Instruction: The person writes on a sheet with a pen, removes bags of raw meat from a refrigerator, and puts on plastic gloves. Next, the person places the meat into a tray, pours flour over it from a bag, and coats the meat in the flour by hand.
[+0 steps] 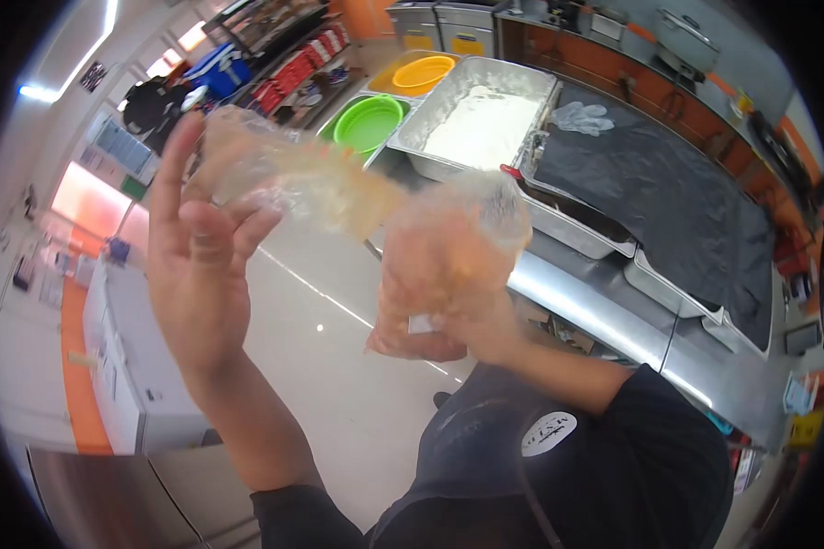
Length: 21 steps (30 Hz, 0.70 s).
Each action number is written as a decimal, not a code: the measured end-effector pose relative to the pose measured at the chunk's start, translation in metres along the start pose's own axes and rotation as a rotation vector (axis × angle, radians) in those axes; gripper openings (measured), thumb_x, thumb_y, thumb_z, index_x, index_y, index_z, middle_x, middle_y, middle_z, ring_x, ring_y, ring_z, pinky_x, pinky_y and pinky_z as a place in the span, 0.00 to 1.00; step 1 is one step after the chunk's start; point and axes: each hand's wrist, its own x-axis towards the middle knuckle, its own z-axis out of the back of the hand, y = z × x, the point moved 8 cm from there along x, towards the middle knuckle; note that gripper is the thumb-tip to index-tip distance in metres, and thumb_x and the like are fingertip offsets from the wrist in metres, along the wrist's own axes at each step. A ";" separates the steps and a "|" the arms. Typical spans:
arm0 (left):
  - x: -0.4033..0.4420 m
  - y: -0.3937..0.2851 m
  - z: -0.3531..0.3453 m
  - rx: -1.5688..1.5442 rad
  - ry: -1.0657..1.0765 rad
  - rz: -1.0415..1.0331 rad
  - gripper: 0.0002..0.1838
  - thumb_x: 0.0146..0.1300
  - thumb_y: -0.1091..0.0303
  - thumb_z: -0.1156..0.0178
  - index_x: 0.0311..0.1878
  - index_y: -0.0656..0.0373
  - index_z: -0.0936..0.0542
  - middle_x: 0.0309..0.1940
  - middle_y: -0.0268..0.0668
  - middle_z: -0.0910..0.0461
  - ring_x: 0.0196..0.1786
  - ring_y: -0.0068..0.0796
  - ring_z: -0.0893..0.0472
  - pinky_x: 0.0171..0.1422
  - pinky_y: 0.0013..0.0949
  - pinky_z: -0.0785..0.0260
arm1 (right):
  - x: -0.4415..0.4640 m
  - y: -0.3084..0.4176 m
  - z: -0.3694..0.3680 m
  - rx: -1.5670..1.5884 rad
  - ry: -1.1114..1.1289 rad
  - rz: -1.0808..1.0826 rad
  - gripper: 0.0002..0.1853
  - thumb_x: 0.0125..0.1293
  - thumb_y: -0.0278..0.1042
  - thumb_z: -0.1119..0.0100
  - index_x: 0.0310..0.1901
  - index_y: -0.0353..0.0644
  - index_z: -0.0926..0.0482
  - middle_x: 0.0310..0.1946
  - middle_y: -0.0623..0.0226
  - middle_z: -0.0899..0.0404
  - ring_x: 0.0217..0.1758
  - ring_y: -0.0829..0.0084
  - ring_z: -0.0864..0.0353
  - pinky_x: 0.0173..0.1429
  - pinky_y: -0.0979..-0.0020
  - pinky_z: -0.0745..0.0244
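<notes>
My left hand (201, 293) is raised at the left with its fingers apart, the index finger pointing up. A loose, clear stretch of plastic (293, 178) passes at its fingers, blurred; whether they touch it is unclear. This plastic reaches across to a filled clear plastic bag (444, 256) in front of me. Pinkish-orange pieces, like raw meat, show inside the bag, with a small white patch low on it. My right hand (476, 325) grips the bag from its lower right side, and the bag hides part of its fingers.
A metal counter holds a deep tray (485, 123) of white powder, a green basin (368, 123), a yellow basin (423, 73) and black sheeting (650, 174) over trays. A plastic glove (581, 119) lies on the sheeting. A white chest freezer (146, 366) stands at the left.
</notes>
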 end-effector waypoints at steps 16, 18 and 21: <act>0.152 0.375 -0.023 0.217 0.695 0.765 0.33 0.66 0.45 0.36 0.56 0.70 0.19 0.46 0.41 0.15 0.52 0.28 0.19 0.57 0.31 0.29 | 0.275 -0.105 0.108 0.768 -0.304 -0.336 0.22 0.72 0.36 0.39 0.63 0.41 0.31 0.55 0.58 0.23 0.57 0.64 0.20 0.60 0.59 0.18; 0.175 0.409 -0.028 0.272 0.707 0.828 0.28 0.69 0.48 0.37 0.53 0.69 0.18 0.45 0.39 0.15 0.50 0.24 0.20 0.58 0.28 0.31 | 0.295 -0.111 0.123 0.757 -0.373 -0.306 0.19 0.73 0.37 0.40 0.61 0.45 0.32 0.55 0.58 0.25 0.60 0.64 0.21 0.62 0.58 0.19; 0.194 0.450 -0.037 0.174 0.638 0.908 0.24 0.71 0.50 0.38 0.46 0.68 0.16 0.42 0.38 0.14 0.46 0.21 0.19 0.56 0.27 0.31 | 0.318 -0.122 0.144 0.696 -0.491 -0.362 0.19 0.76 0.40 0.46 0.63 0.43 0.34 0.58 0.54 0.25 0.61 0.62 0.20 0.64 0.57 0.19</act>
